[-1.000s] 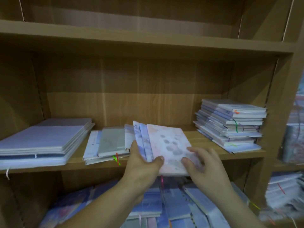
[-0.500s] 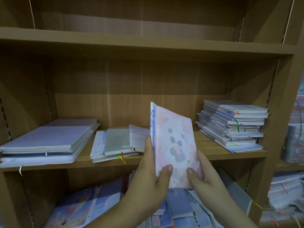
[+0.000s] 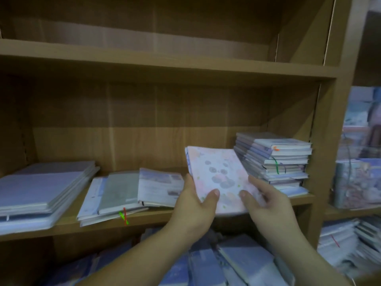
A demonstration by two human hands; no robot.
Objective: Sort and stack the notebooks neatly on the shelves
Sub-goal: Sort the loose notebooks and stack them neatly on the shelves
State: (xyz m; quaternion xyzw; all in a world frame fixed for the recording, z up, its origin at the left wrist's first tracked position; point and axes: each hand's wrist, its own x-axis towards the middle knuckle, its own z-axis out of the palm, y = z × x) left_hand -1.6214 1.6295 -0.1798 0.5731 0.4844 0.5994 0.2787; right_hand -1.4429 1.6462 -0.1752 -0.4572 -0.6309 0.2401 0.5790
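Both hands, left hand [image 3: 192,205] and right hand [image 3: 266,200], are gripping the panda notebooks [image 3: 218,176] by opposite edges, squaring them for the middle shelf [image 3: 144,218].

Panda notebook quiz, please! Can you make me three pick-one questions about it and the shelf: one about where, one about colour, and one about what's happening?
1. Where on the middle shelf is the tallest notebook pile?
A. left end
B. middle
C. right end

2. What colour is most of the panda notebook cover?
A. pale pink
B. dark green
C. black

3. What is happening to the panda notebook?
A. it lies alone on the floor
B. both hands hold it
C. it is shut in a box

Answers:
1 C, the highest stack sits by the right wall.
2 A, the cover is pale pink with grey pandas.
3 B, the left hand and right hand each have a thumb on the cover.
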